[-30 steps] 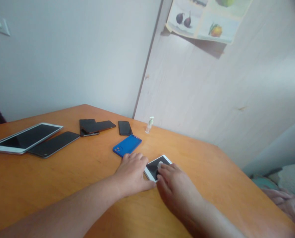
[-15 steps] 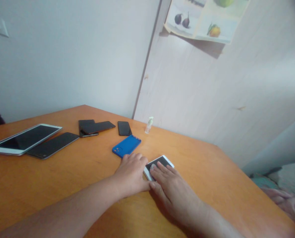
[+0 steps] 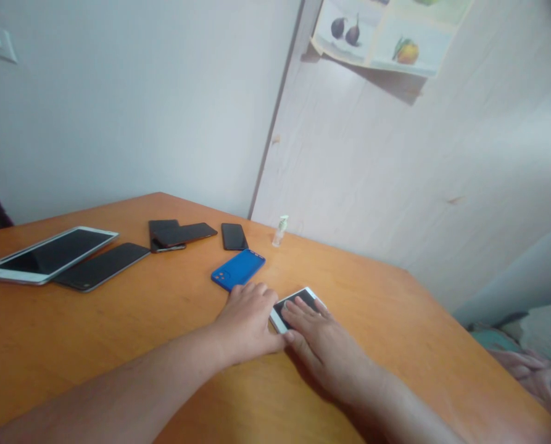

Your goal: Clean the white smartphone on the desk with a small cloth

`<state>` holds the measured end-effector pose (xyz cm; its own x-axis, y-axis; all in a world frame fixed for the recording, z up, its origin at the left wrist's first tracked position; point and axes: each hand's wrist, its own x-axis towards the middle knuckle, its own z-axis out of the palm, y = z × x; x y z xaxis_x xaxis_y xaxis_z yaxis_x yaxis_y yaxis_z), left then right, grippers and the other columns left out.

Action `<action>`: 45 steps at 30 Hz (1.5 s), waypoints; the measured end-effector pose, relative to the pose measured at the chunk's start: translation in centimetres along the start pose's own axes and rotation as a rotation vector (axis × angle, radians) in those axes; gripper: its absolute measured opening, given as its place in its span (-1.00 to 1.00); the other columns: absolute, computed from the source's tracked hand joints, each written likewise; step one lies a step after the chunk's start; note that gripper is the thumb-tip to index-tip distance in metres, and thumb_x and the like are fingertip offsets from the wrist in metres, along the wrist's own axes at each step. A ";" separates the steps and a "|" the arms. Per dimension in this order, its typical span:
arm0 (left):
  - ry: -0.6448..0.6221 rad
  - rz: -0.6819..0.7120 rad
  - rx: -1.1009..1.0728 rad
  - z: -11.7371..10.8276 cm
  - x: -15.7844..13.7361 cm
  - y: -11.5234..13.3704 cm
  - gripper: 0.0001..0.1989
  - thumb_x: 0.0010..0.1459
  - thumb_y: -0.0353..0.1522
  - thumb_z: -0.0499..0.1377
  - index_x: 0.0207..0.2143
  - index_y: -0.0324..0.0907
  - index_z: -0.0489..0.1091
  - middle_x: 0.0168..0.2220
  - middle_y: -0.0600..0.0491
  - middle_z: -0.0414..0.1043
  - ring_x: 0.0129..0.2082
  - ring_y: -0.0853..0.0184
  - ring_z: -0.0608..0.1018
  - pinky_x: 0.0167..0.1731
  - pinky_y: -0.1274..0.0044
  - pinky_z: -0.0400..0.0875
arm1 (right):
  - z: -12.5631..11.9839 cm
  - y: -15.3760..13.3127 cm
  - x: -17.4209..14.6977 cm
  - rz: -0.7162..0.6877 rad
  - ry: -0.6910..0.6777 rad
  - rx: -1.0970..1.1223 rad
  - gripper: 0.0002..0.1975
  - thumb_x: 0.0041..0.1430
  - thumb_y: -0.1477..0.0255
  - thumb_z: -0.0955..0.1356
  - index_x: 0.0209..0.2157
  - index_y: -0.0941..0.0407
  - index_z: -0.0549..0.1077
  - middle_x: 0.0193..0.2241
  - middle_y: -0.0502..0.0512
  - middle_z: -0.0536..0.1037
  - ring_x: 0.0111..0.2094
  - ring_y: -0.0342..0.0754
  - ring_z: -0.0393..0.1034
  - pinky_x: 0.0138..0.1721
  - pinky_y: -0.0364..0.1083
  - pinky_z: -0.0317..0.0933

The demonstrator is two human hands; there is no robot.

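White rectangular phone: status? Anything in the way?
Left hand at left edge of white rectangular phone. Right hand over it, with small white wad. Blue rectangular phone case just beyond left hand, off the phone.

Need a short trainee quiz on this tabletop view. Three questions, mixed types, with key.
1. True or false: the right hand lies over part of the white phone.
2. Multiple choice: which of these stands upright on the table?
A) the white tablet
B) the small clear bottle
C) a black phone
3. Fill in the colour: the phone case just beyond the left hand is ____.

Key: 1. True. 2. B. 3. Blue.
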<state>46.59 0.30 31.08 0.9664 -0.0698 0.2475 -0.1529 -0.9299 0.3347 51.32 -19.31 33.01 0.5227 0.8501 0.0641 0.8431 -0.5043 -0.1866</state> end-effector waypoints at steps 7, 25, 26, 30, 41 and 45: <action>0.012 -0.008 -0.008 0.4 0.1 0.0 -0.48 -0.05 0.03 0.25 -0.16 -0.12 0.37 -0.14 -0.07 0.41 -0.04 0.02 0.42 -0.11 0.30 0.28 | 0.4 0.9 0.1 0.048 0.041 0.008 -0.49 0.41 0.21 0.17 0.28 0.12 0.22 0.28 0.28 0.27 0.32 0.17 0.07 0.31 0.26 -0.12; 0.054 -0.003 -0.094 1.4 0.0 -0.4 -0.34 -0.06 -0.04 0.26 0.05 -0.15 0.23 0.00 -0.13 0.43 0.06 -0.01 0.42 0.01 0.26 0.26 | 0.3 0.3 0.5 -0.013 -0.023 0.044 -0.47 0.44 0.13 0.09 0.33 0.01 0.14 0.31 0.17 0.22 0.36 0.16 -0.02 0.32 0.35 -0.32; 0.057 -0.007 -0.092 1.3 0.0 -0.3 -0.37 -0.05 -0.07 0.25 0.04 -0.14 0.24 0.00 -0.13 0.43 0.06 -0.01 0.42 0.01 0.26 0.25 | 0.4 0.7 0.7 0.030 0.000 0.021 -0.47 0.44 0.13 0.09 0.32 0.03 0.17 0.31 0.20 0.23 0.35 0.17 -0.02 0.32 0.37 -0.32; 0.047 -0.016 -0.101 1.0 0.0 0.0 -0.40 -0.04 -0.12 0.23 0.04 -0.12 0.23 0.02 -0.12 0.43 0.07 0.00 0.42 0.04 0.26 0.24 | 0.6 0.9 1.1 0.084 0.038 0.001 -0.45 0.43 0.13 0.08 0.29 0.10 0.21 0.30 0.27 0.24 0.35 0.19 -0.01 0.31 0.37 -0.27; 0.028 -0.018 -0.088 0.9 0.1 0.0 -0.24 -0.11 -0.06 0.28 0.11 -0.15 0.19 0.08 -0.14 0.40 0.09 -0.04 0.40 0.04 0.22 0.24 | 1.5 4.1 2.0 0.251 0.087 -0.040 -0.45 0.45 0.16 0.04 0.26 0.16 0.25 0.29 0.30 0.24 0.34 0.17 0.01 0.31 0.35 -0.24; 0.038 -0.017 -0.077 1.0 0.1 -0.1 -0.33 -0.06 -0.10 0.25 0.09 -0.16 0.22 0.03 -0.12 0.42 0.06 0.00 0.42 0.03 0.24 0.25 | 1.6 2.5 1.5 0.152 0.082 -0.048 -0.46 0.43 0.14 0.10 0.25 0.16 0.25 0.29 0.32 0.24 0.33 0.17 0.05 0.32 0.31 -0.21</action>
<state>46.90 0.03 30.15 0.9606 -0.0387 0.2753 -0.1532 -0.9002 0.4077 54.03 -19.10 31.10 0.6514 0.7494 0.1185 0.7577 -0.6343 -0.1537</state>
